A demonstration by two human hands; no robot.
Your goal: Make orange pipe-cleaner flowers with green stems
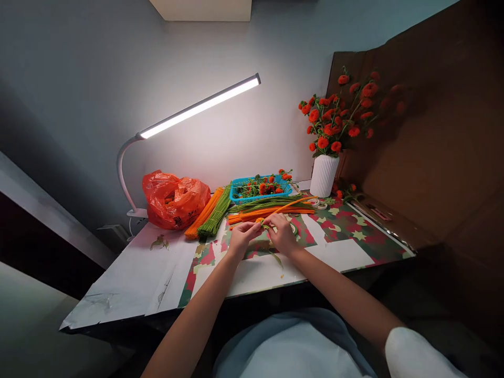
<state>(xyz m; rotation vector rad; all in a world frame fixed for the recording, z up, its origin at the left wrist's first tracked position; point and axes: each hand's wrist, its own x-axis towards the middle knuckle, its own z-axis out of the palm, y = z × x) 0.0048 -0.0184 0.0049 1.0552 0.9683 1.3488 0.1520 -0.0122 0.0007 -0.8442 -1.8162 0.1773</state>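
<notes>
My left hand [241, 237] pinches a small orange chenille flower [259, 221] over the middle of the table. Close on its right, my right hand [282, 234] has its fingers bent and pressed together at the flower's base, where a bit of green shows. A long orange chenille stem [293, 203] reaches up and right from between the hands; whether it joins the flower is hidden by the fingers. Partly behind my right hand sits a roll of green tape [294, 229]. Below the hands a thin green strip [276, 258] hangs or lies; I cannot tell which.
Behind the hands lie bundles of orange stems [244, 216] and green stems [216, 216]. A blue basket [232, 195] holds several finished flowers. A red plastic bag [173, 199], a lit lamp [200, 107], a white vase [324, 177] of orange flowers and a cardboard panel [425, 136] stand around.
</notes>
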